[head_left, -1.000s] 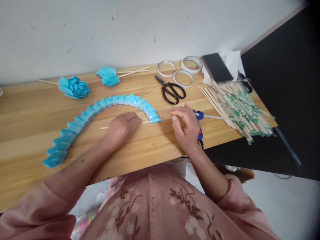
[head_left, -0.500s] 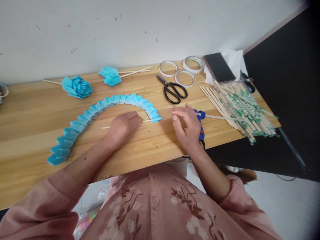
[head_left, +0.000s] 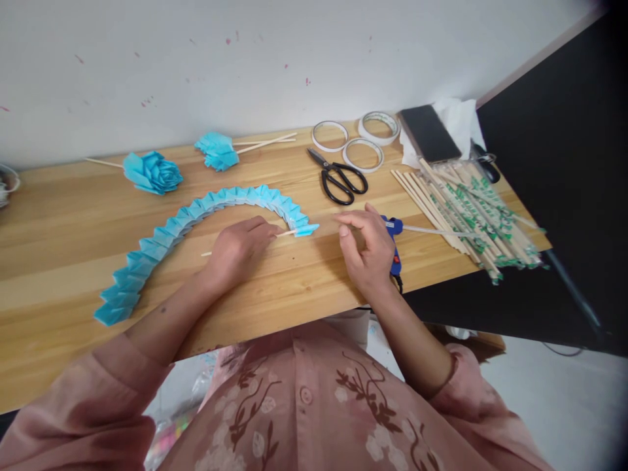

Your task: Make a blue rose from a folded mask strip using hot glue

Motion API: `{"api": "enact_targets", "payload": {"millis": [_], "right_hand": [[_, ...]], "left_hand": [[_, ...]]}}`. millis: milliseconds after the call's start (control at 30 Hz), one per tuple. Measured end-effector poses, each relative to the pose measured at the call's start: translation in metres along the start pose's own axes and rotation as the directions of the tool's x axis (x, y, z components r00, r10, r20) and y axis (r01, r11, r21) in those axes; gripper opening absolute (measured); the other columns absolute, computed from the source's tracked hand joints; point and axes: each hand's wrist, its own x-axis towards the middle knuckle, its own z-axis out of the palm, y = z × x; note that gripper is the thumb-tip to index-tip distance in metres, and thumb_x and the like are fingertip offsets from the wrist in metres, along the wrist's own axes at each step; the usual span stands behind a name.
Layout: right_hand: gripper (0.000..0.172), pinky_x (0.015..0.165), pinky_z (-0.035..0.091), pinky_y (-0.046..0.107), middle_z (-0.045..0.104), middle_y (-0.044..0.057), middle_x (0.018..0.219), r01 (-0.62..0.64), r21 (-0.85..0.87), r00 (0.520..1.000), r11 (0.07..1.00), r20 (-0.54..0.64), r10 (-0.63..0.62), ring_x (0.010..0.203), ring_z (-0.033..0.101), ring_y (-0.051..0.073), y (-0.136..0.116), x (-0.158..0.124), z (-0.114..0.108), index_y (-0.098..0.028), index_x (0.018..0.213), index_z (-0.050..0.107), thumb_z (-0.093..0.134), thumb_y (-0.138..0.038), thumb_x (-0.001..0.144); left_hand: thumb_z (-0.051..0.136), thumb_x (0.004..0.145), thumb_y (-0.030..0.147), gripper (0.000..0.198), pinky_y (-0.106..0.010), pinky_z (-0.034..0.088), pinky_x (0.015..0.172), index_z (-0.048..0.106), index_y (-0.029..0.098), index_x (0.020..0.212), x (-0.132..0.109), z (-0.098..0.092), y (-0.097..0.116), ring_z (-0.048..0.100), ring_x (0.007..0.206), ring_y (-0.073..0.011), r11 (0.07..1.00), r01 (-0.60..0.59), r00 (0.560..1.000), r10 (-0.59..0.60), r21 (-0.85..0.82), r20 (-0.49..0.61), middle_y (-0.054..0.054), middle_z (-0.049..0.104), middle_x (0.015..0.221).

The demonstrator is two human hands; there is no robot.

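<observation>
My left hand (head_left: 240,247) is closed around a thin wooden stick (head_left: 286,233). A small folded blue paper piece (head_left: 307,229) sits at the stick's right tip, beside the end of a long pleated blue paper strip (head_left: 196,208). That strip lies in an arc around the hand; I cannot tell if the tip piece is still joined to it. My right hand (head_left: 367,248) rests on the table with nothing visible in it, thumb and curved fingers apart. Just right of it, partly hidden, lies a blue glue gun (head_left: 393,226) with a clear glue stick in its back.
Two blue paper flowers on sticks, a rose (head_left: 154,173) and a smaller bloom (head_left: 216,152), lie near the wall. Black-handled scissors (head_left: 338,178), three tape rolls (head_left: 379,127) and a black phone (head_left: 430,133) are at the back. Wrapped chopsticks (head_left: 471,216) are piled at right.
The blue piece on the stick has tilted and lifted slightly at the strip's end, and the stick has turned a little with my left hand. My right hand has stayed in place.
</observation>
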Motion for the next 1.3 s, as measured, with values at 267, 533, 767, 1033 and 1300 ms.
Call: {"api": "enact_targets", "payload": {"millis": [267, 533, 767, 1033, 1300], "right_hand": [[0.014, 0.112, 0.046, 0.048, 0.077, 0.004, 0.100, 0.005, 0.014, 1.000, 1.000, -0.002, -0.005, 0.097, 0.072, 0.020, 0.000, 0.001, 0.001, -0.025, 0.102, 0.066, 0.053, -0.022, 0.098], [0.017, 0.113, 0.043, 0.049, 0.077, 0.005, 0.109, 0.030, -0.063, 0.996, 0.998, 0.083, -0.025, 0.105, 0.070, 0.023, 0.000, 0.001, 0.002, -0.025, 0.110, 0.066, 0.057, -0.028, 0.097], [0.021, 0.120, 0.034, 0.050, 0.073, 0.004, 0.121, 0.172, -0.127, 0.965, 0.977, 0.219, -0.142, 0.118, 0.063, 0.024, -0.002, 0.003, 0.003, -0.027, 0.115, 0.066, 0.065, -0.030, 0.094], [0.009, 0.121, 0.032, 0.054, 0.071, 0.005, 0.127, 0.247, -0.152, 0.930, 0.957, 0.313, -0.190, 0.125, 0.059, 0.026, -0.003, 0.004, 0.010, -0.027, 0.103, 0.066, 0.065, -0.031, 0.096], [0.007, 0.122, 0.031, 0.056, 0.072, 0.003, 0.125, 0.235, -0.141, 0.926, 0.962, 0.334, -0.177, 0.124, 0.060, 0.025, -0.001, 0.005, 0.015, -0.027, 0.098, 0.066, 0.063, -0.033, 0.098]], "left_hand": [[0.050, 0.102, 0.030, 0.026, -0.030, 0.055, 0.078, 0.075, 0.021, 0.104, 0.008, -0.011, 0.002, 0.069, 0.086, -0.0177, 0.985, 0.069, 0.996, -0.075, -0.156, -0.037, -0.004, 0.075, 0.094], [0.054, 0.100, 0.034, 0.026, -0.029, 0.054, 0.074, 0.075, 0.019, 0.103, 0.008, -0.011, 0.002, 0.068, 0.082, -0.0173, 0.979, 0.094, 0.995, -0.100, -0.179, -0.029, -0.005, 0.075, 0.092], [0.055, 0.100, 0.026, 0.022, -0.028, 0.052, 0.074, 0.075, 0.019, 0.100, 0.006, -0.007, 0.001, 0.068, 0.083, -0.0167, 0.994, -0.012, 1.000, 0.013, -0.110, 0.005, -0.006, 0.073, 0.093], [0.051, 0.103, 0.026, 0.024, -0.028, 0.051, 0.075, 0.074, 0.020, 0.106, 0.001, 0.000, -0.004, 0.069, 0.087, -0.0179, 0.996, -0.087, 0.996, 0.087, -0.014, 0.015, -0.006, 0.074, 0.097], [0.048, 0.104, 0.027, 0.028, -0.029, 0.049, 0.073, 0.075, 0.019, 0.106, 0.001, 0.002, -0.003, 0.068, 0.086, -0.0182, 0.994, -0.108, 0.994, 0.108, 0.018, 0.011, -0.007, 0.073, 0.094]]}}
